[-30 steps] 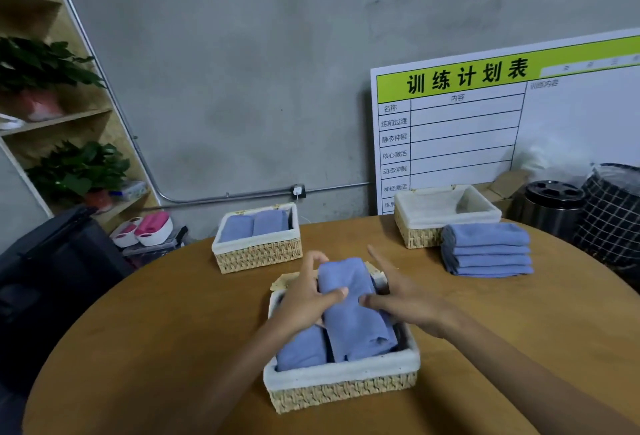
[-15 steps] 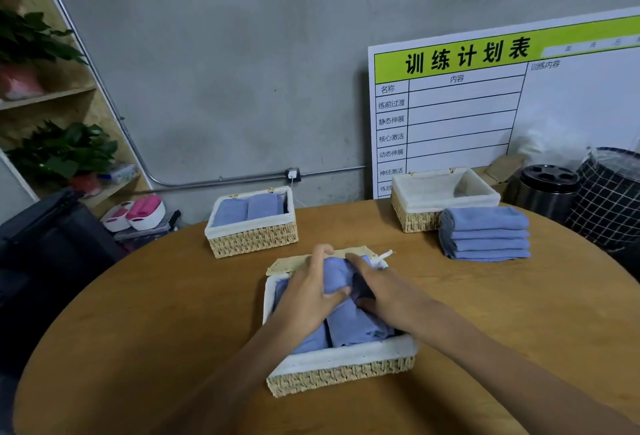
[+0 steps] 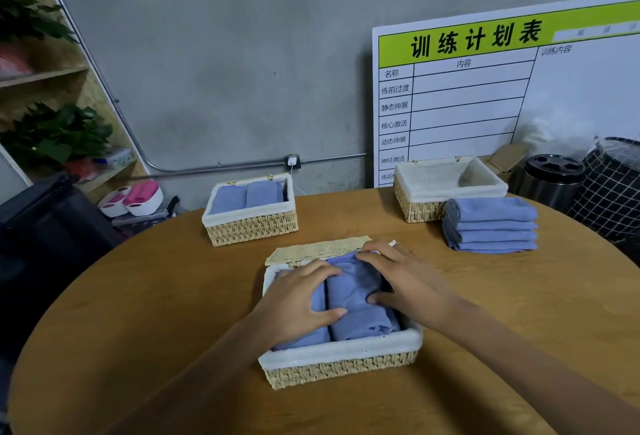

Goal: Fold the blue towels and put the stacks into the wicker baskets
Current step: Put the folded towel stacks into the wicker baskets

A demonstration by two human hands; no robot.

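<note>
A white-lined wicker basket [image 3: 341,363] stands on the round wooden table in front of me. Two folded blue towel stacks lie side by side in it. My left hand [image 3: 300,303] lies flat over the left stack, thumb on the right stack [image 3: 356,317]. My right hand [image 3: 403,278] presses down on the right stack, fingers spread toward the basket's far edge. A second basket [image 3: 251,225] at the back left holds two folded blue stacks. A third basket [image 3: 415,207] at the back right looks empty, with a pile of folded blue towels [image 3: 491,226] in front of it.
The near basket's woven lid [image 3: 317,247] lies open behind it. A planning board [image 3: 485,88] leans on the wall. Behind the table's right edge stand a black bin [image 3: 554,180] and a checked hamper [image 3: 613,185]. A shelf with plants [image 3: 55,133] rises at left.
Both hands have lowered the right towel stack into the near basket and moved from gripping it to pressing flat on the towels.
</note>
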